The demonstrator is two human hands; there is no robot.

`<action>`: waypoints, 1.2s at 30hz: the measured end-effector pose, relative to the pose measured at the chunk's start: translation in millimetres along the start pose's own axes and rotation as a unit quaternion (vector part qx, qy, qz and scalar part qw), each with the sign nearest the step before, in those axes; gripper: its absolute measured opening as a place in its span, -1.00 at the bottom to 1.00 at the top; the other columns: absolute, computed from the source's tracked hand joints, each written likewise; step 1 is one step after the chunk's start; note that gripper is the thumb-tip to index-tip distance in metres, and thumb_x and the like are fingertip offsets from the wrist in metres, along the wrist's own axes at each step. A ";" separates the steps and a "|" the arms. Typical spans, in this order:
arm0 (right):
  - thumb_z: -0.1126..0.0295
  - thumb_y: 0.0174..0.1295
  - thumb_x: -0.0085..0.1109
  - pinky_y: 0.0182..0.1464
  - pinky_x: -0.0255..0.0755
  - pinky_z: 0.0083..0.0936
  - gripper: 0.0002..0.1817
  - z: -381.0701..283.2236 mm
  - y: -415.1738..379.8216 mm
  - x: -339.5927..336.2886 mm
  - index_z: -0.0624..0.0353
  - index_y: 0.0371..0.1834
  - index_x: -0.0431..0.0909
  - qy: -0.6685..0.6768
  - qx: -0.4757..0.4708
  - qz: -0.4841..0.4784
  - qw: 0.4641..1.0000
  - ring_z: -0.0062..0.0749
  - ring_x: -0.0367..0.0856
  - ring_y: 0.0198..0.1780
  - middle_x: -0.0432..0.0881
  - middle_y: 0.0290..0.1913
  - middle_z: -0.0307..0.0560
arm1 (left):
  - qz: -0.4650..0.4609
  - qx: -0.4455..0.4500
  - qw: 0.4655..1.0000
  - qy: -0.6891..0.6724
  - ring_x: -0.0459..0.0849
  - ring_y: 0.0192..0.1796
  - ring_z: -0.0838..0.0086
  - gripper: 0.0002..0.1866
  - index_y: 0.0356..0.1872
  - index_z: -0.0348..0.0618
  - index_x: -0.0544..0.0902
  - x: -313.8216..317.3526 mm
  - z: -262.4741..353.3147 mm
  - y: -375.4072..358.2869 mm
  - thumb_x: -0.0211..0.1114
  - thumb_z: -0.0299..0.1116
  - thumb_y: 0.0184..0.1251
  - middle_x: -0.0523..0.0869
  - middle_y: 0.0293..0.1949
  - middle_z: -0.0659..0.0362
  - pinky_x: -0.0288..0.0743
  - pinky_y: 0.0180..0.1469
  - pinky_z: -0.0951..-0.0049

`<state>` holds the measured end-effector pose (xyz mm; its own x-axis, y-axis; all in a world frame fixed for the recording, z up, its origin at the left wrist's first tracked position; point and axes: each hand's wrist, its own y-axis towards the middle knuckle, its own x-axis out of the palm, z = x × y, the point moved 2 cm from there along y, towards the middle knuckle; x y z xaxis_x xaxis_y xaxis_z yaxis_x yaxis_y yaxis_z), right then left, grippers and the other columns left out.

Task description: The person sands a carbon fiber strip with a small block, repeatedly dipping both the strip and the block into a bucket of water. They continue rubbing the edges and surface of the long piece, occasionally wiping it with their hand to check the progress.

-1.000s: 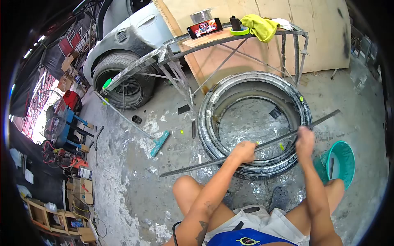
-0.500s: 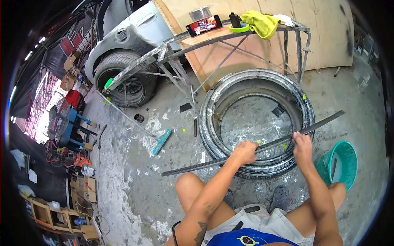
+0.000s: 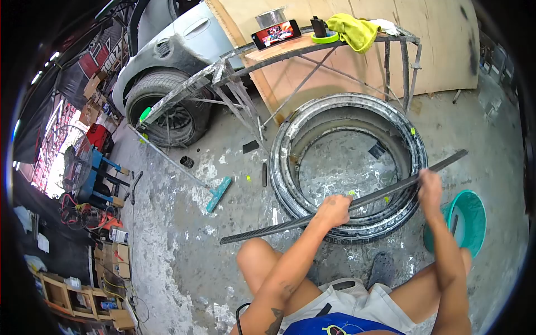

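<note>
A long dark strip [image 3: 279,225] lies slanted across the near rim of a stack of large grey rings [image 3: 346,111] on the concrete floor. My left hand [image 3: 333,210] grips the strip near its middle, pressing it against the rim. Farther along toward the strip's upper right end, my right hand [image 3: 430,187] is closed around it. The strip's left end reaches out over the floor; its right end sticks out past the rings. My bare knees are below, at the bottom of the view.
A teal bucket [image 3: 468,220] stands at the right by my right arm. A metal-frame bench [image 3: 312,47] behind the rings carries a phone [image 3: 276,33], tape and a yellow cloth [image 3: 353,30]. A squeegee [image 3: 215,194] lies left; a car wheel [image 3: 167,106] and clutter beyond.
My right hand has slid along the strip, back toward the middle and then out to the right end side. The left hand has stayed in place on the strip.
</note>
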<state>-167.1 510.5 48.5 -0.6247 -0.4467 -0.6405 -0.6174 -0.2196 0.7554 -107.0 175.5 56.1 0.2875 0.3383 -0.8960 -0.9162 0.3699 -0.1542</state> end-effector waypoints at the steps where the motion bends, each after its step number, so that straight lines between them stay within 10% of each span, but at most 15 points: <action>1: 0.59 0.18 0.14 -0.12 0.45 -0.09 -0.80 25.0 8.7 -1.6 0.21 -0.12 0.62 -0.041 0.088 -0.042 0.994 0.06 0.58 -0.18 0.61 -0.27 0.12 | 0.009 0.001 1.000 -0.007 0.75 -0.12 -0.09 -0.66 -0.07 -0.22 0.68 -1.9 -0.3 1.9 0.39 -0.37 0.10 0.77 -0.28 -0.16 0.61 0.03 0.00; 5: 0.62 0.12 0.11 -0.07 0.43 -0.09 -0.75 47.3 14.4 10.4 0.22 -0.14 0.62 -0.139 0.187 0.026 0.972 0.08 0.56 -0.12 0.62 -0.25 0.11 | 0.003 -0.003 1.000 -0.011 0.76 -0.11 -0.06 -0.66 -0.05 -0.21 0.69 2.4 -5.2 4.5 0.39 -0.37 0.11 0.78 -0.26 -0.16 0.61 0.05 0.03; 11: 0.61 0.15 0.16 -0.03 0.44 -0.09 -0.74 -33.2 -1.3 -7.2 0.17 -0.09 0.63 0.064 -0.029 -0.105 0.992 0.04 0.57 -0.13 0.62 -0.29 0.07 | 0.006 0.008 1.000 -0.008 0.75 -0.10 -0.11 -0.68 -0.07 -0.24 0.68 4.4 -1.3 1.2 0.32 -0.43 0.10 0.77 -0.26 -0.19 0.60 0.06 0.00; 15: 0.59 0.15 0.14 -0.06 0.43 -0.09 -0.83 81.7 13.1 -2.2 0.15 -0.23 0.66 -0.137 0.207 -0.078 0.966 0.02 0.56 -0.10 0.62 -0.23 0.07 | 0.037 0.016 0.999 0.006 0.76 -0.16 -0.13 -0.72 -0.13 -0.26 0.65 10.5 0.8 -3.8 0.23 -0.51 0.08 0.76 -0.29 -0.22 0.62 -0.03 -0.02; 18: 0.59 0.13 0.14 -0.06 0.42 -0.08 -0.84 48.4 -0.8 10.1 0.15 -0.26 0.65 -0.209 0.199 -0.132 0.948 0.02 0.56 -0.06 0.62 -0.19 0.07 | 0.039 0.024 0.999 0.016 0.77 -0.18 -0.10 -0.70 -0.09 -0.31 0.60 16.9 5.4 -6.0 0.22 -0.53 0.09 0.77 -0.26 -0.19 0.62 -0.07 -0.02; 23: 0.54 0.13 0.25 -0.11 0.45 -0.01 -0.87 -40.2 -9.9 -4.0 0.16 -0.25 0.66 0.091 -0.020 -0.154 0.984 0.05 0.59 -0.10 0.66 -0.27 0.00 | 0.074 0.043 0.996 0.025 0.77 -0.15 -0.06 -0.68 -0.05 -0.33 0.58 28.1 6.9 -10.6 0.19 -0.55 0.13 0.76 -0.14 -0.14 0.63 -0.09 -0.03; 28: 0.52 0.17 0.26 -0.11 0.47 -0.03 -0.88 83.8 0.2 3.6 0.17 -0.22 0.68 -0.139 0.196 -0.142 0.960 0.06 0.60 -0.13 0.67 -0.28 0.05 | 0.101 0.049 0.993 0.022 0.77 -0.16 -0.05 -0.64 0.00 -0.34 0.59 37.0 3.2 -10.2 0.19 -0.57 0.12 0.77 -0.17 -0.12 0.63 -0.09 -0.01; 33: 0.59 -0.01 0.21 -0.11 0.47 -0.02 -0.78 -61.1 -14.2 5.2 0.13 -0.27 0.66 0.041 -0.002 -0.168 0.985 0.07 0.60 -0.15 0.67 -0.26 0.02 | 0.099 0.053 0.994 0.010 0.78 -0.18 -0.03 -0.65 -0.04 -0.34 0.60 32.9 3.4 -9.3 0.25 -0.55 0.07 0.77 -0.21 -0.13 0.64 -0.09 0.02; 36: 0.57 0.10 0.19 -0.11 0.49 -0.04 -0.84 -37.9 -11.3 4.8 0.11 -0.28 0.68 0.003 0.015 -0.166 0.986 0.03 0.60 -0.11 0.68 -0.24 0.02 | 0.093 0.053 0.994 0.017 0.78 -0.19 -0.05 -0.65 -0.07 -0.33 0.61 32.3 2.8 -9.0 0.28 -0.54 0.04 0.77 -0.23 -0.14 0.65 -0.09 0.03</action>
<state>-145.0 477.9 42.1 -0.3836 -0.3594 -0.8507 -0.8013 -0.3285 0.5001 -88.7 185.5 29.7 0.1057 0.3810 -0.9185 -0.9171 0.3944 0.0580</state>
